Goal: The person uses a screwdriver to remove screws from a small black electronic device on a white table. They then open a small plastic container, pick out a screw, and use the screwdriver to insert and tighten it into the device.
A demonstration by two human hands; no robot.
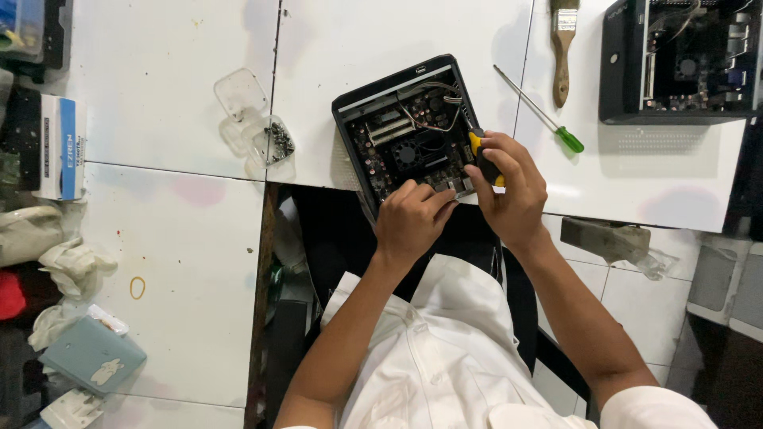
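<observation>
While our right hand grips the yellow-handled screwdriver pointing up-left into the open computer case, our left hand, fingers curled, steadies its near edge.

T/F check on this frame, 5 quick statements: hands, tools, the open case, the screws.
1. The right hand grips a yellow-and-black screwdriver over the open small computer case. True.
2. The left hand holds the paintbrush. False: the brush lies untouched on the white table; the left hand rests at the case's near edge.
3. The green-handled screwdriver lies on the table right of the case. True.
4. The loose screws sit inside the case. False: they are in a clear plastic tray left of it.
5. A second open computer case is at top right. True.
</observation>
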